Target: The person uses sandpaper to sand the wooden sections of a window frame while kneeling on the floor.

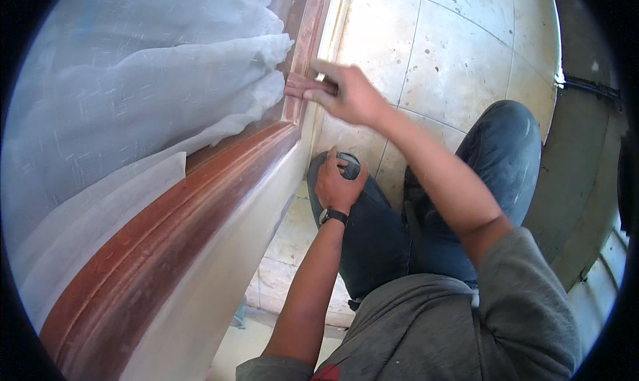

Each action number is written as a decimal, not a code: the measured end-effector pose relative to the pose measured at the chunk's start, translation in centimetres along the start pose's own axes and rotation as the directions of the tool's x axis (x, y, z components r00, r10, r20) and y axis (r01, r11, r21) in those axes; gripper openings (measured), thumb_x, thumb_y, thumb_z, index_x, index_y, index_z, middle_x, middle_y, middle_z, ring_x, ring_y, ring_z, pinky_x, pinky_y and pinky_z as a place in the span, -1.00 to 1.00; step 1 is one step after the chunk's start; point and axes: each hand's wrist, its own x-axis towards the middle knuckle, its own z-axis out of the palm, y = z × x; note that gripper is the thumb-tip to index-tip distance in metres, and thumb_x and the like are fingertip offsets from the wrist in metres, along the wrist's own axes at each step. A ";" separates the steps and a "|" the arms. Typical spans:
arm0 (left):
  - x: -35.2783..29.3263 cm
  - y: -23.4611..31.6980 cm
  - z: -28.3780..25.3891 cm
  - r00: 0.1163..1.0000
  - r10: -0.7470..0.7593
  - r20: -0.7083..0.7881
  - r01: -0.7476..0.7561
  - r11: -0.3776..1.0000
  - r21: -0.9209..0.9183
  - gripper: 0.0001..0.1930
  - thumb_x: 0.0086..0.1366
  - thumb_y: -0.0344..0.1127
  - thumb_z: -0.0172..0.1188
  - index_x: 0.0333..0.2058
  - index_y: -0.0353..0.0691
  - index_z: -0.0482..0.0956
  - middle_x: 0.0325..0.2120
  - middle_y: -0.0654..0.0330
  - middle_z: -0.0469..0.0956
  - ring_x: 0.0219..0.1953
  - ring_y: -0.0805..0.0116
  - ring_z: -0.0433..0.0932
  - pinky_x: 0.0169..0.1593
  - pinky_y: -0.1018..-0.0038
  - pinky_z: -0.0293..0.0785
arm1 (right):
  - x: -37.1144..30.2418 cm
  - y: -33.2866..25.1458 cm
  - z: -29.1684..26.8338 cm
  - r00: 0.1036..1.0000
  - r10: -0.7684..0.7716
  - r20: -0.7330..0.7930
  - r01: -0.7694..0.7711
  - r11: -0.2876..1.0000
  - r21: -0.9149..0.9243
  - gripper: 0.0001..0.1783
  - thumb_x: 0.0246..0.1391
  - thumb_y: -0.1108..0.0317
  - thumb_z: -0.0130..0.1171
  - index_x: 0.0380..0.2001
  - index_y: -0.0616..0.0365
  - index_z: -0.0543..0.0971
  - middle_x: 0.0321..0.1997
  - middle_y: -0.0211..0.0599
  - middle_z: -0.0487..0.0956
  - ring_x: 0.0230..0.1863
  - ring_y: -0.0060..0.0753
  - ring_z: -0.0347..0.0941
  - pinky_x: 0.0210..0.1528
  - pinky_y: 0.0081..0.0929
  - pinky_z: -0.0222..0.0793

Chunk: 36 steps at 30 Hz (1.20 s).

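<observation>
My right hand (353, 94) is closed on a folded, reddish-brown piece of sandpaper (303, 86). It presses the sandpaper to the upright of a reddish-brown wooden frame (309, 38), just above its corner. The hand is slightly blurred. Lower down, my left hand (339, 183) rests on my left knee with its fingers apart, holding nothing. A dark-strapped watch (333, 215) is on that wrist. The frame's long lower rail (193, 194) curves toward the lower left, its surface dull and pale in places.
Crumpled whitish sheeting (146, 94) covers the area inside the frame and hangs over part of its edge. A cream wall (233, 248) runs below the rail. Spotted pale floor tiles (459, 54) lie beyond my bent knees, with a dark grey strip (572, 168) at right.
</observation>
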 end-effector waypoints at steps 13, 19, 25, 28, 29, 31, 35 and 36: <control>0.6 0.7 -0.8 0.999 0.004 0.045 -0.006 0.999 0.051 -0.09 0.08 0.09 0.64 0.36 -0.17 0.56 -0.23 0.32 0.73 -0.16 0.25 0.68 0.00 0.19 0.63 | 0.8 -2.1 -0.7 0.998 0.054 -0.024 -0.060 0.938 -0.342 -0.70 0.27 0.43 0.41 0.00 0.26 0.57 -0.08 0.18 0.76 -0.02 0.25 0.76 -0.03 -0.04 0.66; 0.6 0.6 -0.8 0.995 0.064 0.081 -0.069 0.996 0.062 -0.09 0.07 0.13 0.64 0.36 -0.13 0.57 -0.23 0.34 0.71 -0.19 0.24 0.65 -0.04 0.17 0.63 | -1.1 -1.7 0.9 0.991 0.109 0.079 -0.078 0.942 -0.325 -0.71 0.29 0.42 0.38 0.03 0.22 0.62 -0.20 0.17 0.76 -0.18 0.20 0.76 -0.12 -0.15 0.65; 0.2 0.7 0.2 0.985 0.125 0.117 -0.133 0.989 0.064 -0.10 0.08 0.14 0.63 0.35 -0.12 0.58 -0.24 0.35 0.70 -0.16 0.19 0.65 -0.05 0.15 0.63 | -1.9 -1.2 2.1 0.999 0.017 0.030 -0.005 0.940 -0.341 -0.68 0.24 0.40 0.44 0.00 0.22 0.59 -0.31 0.22 0.65 -0.23 0.39 0.62 -0.20 -0.10 0.58; 0.1 0.5 -0.1 0.983 0.138 0.125 -0.144 0.989 0.040 -0.09 0.08 0.14 0.61 0.37 -0.13 0.56 -0.25 0.33 0.69 -0.13 0.15 0.65 -0.03 0.14 0.63 | 0.4 -0.5 0.7 0.999 0.029 -0.025 -0.035 0.951 -0.307 -0.69 0.23 0.42 0.49 -0.04 0.24 0.61 -0.40 0.19 0.53 -0.46 0.02 0.34 -0.30 -0.25 0.48; 0.0 0.6 -0.3 0.986 0.129 0.108 -0.129 0.992 -0.003 -0.08 0.08 0.13 0.62 0.38 -0.13 0.55 -0.25 0.34 0.69 -0.14 0.16 0.65 -0.04 0.14 0.63 | 1.2 -1.2 -0.2 0.994 0.111 -0.006 -0.106 0.925 -0.364 -0.68 0.23 0.42 0.49 -0.04 0.23 0.60 -0.39 0.20 0.52 -0.44 0.06 0.36 -0.29 -0.24 0.48; 0.0 -0.3 -0.1 0.986 0.121 0.117 -0.124 0.992 0.019 -0.07 0.08 0.13 0.62 0.38 -0.14 0.55 -0.26 0.34 0.69 -0.14 0.17 0.65 -0.04 0.15 0.63 | -1.1 -0.8 2.0 0.998 0.061 -0.007 -0.060 0.944 -0.325 -0.70 0.23 0.42 0.49 -0.07 0.24 0.59 -0.40 0.19 0.51 -0.45 0.05 0.34 -0.31 -0.25 0.46; -0.2 -0.2 -0.4 0.990 0.082 0.112 -0.081 0.997 -0.014 -0.06 0.09 0.15 0.61 0.40 -0.14 0.53 -0.26 0.36 0.70 -0.13 0.20 0.65 -0.03 0.17 0.63 | -0.2 -1.0 1.5 0.998 0.049 -0.027 -0.056 0.939 -0.338 -0.71 0.24 0.40 0.49 -0.08 0.25 0.61 -0.40 0.21 0.52 -0.44 0.09 0.37 -0.28 -0.23 0.47; -0.1 0.1 -0.5 0.990 0.094 0.109 -0.092 0.996 -0.021 -0.06 0.09 0.15 0.61 0.40 -0.14 0.53 -0.26 0.36 0.70 -0.13 0.20 0.65 -0.03 0.17 0.63 | 1.0 -1.7 0.6 0.985 0.170 -0.013 -0.163 0.915 -0.369 -0.69 0.23 0.39 0.50 -0.06 0.25 0.61 -0.37 0.23 0.54 -0.40 0.15 0.41 -0.23 -0.20 0.50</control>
